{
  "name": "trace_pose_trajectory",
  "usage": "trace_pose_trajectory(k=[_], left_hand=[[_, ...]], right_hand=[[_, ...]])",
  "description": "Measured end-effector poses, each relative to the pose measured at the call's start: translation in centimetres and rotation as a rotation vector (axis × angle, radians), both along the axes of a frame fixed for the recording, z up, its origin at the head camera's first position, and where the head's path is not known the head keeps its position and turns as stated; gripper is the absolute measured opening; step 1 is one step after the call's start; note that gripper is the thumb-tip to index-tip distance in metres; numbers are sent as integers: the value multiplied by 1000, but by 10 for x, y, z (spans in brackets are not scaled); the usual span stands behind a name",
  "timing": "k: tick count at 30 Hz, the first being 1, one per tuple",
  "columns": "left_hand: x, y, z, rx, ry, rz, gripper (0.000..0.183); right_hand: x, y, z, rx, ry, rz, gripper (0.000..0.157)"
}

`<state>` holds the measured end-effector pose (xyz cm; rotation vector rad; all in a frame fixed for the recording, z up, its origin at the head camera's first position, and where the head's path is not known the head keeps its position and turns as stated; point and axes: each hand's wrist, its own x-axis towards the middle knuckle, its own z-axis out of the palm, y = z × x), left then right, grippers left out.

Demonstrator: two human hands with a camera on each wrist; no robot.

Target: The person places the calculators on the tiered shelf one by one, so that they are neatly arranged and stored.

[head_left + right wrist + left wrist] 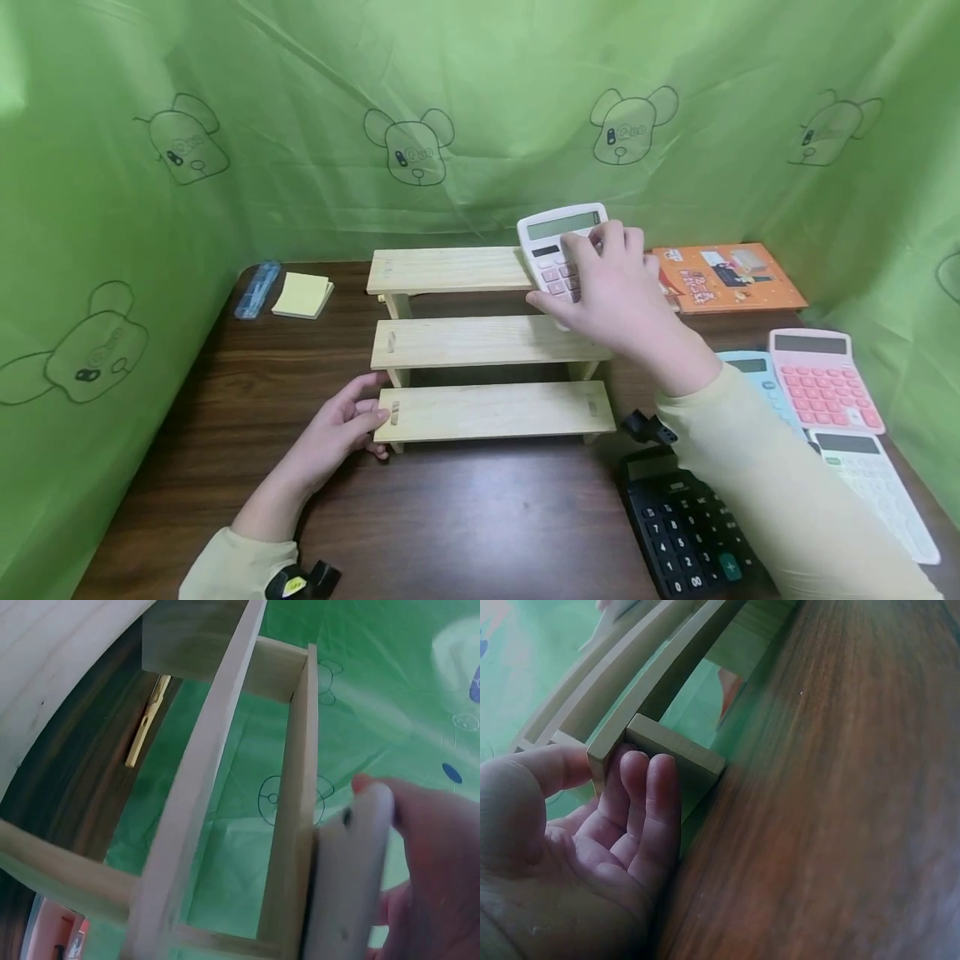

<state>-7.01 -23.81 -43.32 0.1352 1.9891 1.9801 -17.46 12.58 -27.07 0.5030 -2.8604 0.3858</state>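
Observation:
A three-step wooden shelf [491, 414] stands on the dark table. My left hand [348, 421] grips the left end of its lowest board, and the left wrist view shows the thumb on the board's edge with curled fingers [660, 802] by the leg. My right hand [618, 287] holds a white calculator [551, 255] with pale pink keys at the right part of the top board [450, 269]. The calculator is tilted, screen end up, and the hand covers part of its keys. In the right wrist view the calculator's edge [349, 877] is beside the shelf.
Black [682, 533], blue [757, 375], pink [821, 375] and white [873, 483] calculators lie at the right, partly behind my sleeve. An orange book [735, 279] lies at the back right. Yellow sticky notes [302, 296] and a blue translucent item [257, 290] lie back left. Green cloth [300, 192] surrounds the table.

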Motion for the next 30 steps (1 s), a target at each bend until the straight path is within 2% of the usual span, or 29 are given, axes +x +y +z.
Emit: trace_pose_trajectory(k=[4, 8, 14, 17, 25, 30], left_hand=[[-2, -1, 0, -16, -1, -7, 54], [-2, -3, 1, -12, 7, -11, 54], [-1, -6, 2, 0, 21, -11, 53], [-1, -6, 1, 8, 19, -13, 53], [0, -6, -1, -11, 6, -11, 53], [0, -4, 0, -14, 9, -16, 53]], right_hand=[[5, 5, 3, 0, -9, 75, 96], [8, 9, 3, -4, 10, 180, 89], [5, 9, 1, -24, 45, 336, 56], [3, 9, 0, -38, 48, 390, 45], [0, 4, -3, -103, 30, 445, 42], [-3, 1, -3, -107, 53, 432, 40]])
